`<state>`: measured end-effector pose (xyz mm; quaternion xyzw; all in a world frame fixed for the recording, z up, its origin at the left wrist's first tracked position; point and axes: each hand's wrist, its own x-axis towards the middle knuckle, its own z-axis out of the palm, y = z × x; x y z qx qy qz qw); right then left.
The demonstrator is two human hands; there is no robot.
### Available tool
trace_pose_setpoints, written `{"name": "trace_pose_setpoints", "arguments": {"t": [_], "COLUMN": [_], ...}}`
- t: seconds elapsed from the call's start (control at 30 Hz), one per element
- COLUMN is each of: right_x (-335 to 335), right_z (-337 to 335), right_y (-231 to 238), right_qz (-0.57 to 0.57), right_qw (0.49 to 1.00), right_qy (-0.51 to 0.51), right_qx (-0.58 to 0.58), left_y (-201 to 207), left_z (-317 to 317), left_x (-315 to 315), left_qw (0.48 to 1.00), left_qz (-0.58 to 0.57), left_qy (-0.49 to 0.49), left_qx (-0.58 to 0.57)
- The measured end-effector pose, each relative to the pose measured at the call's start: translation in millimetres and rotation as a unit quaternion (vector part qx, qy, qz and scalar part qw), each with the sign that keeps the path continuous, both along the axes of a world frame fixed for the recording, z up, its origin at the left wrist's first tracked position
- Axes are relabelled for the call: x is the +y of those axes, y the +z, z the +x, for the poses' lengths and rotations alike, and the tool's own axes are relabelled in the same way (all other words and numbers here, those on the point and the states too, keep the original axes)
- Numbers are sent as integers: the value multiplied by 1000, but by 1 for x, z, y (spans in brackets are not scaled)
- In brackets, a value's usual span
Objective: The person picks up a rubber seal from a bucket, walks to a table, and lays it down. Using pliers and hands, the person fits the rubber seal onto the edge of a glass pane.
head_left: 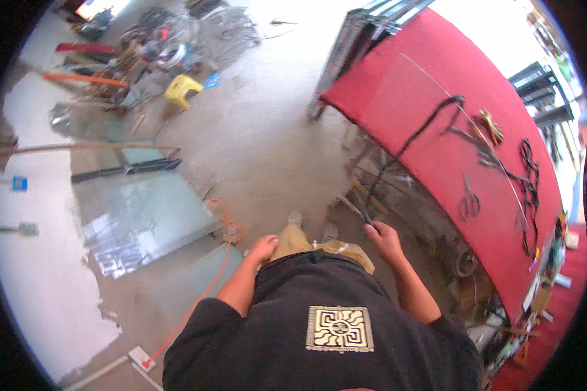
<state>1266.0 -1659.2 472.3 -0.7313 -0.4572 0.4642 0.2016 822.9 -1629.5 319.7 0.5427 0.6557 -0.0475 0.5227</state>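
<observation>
Surface: red-covered, tilted, carrying scissors and dark straps.
Floor: concrete, orange cable trailing near the feet.
Black cord: draped off the red edge, running down to the right hand.
Right hand: clenched on the cord's lower end.
Left hand: released, empty, beside the thigh.
Risk: a hard pull likely dragging scissors off; cable likely snagging a foot.
</observation>
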Motion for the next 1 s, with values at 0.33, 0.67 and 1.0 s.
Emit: {"name": "trace_pose_setpoints", "arguments": {"t": [0.33,0.67,1.0], "right_x": [124,335,515], "right_z": [-29,-90,36], "right_y": [138,250,71], "right_qz": [136,556,491], "right_qw": [964,689,616], "right_qy": [-72,-322,-615], "right_qx": [218,337,22], "left_y": [-16,-59,-9], "left_z": [-52,-162,-245], "left_x": [4,149,328], "left_qw": [996,999,950], "left_qz": [-48,42,-46], "left_qy": [63,-29,298], "left_qx": [27,-2,-82]}}
